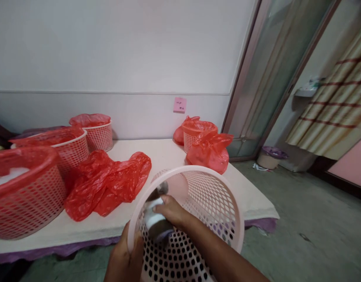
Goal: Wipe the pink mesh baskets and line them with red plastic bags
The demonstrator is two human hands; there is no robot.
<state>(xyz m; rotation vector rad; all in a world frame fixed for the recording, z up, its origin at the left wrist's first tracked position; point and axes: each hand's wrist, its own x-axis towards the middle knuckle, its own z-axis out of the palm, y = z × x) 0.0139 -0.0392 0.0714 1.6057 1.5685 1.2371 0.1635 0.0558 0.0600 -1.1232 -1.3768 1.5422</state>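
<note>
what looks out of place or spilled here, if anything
A red bag lies crumpled and loose on the white-covered platform, and the held pink basket is unlined, unlike the baskets at left. No spill is visible.

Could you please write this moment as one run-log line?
left hand: holding basket; right hand: inside basket, holding white-grey bundle; red bag: crumpled

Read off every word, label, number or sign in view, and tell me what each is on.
Pink note on the wall: short handwritten marks, too small and blurred to quote.
Pink basket in the left hand: no lettering visible.
Loose red bag: none visible.
Nothing else readable.
</note>
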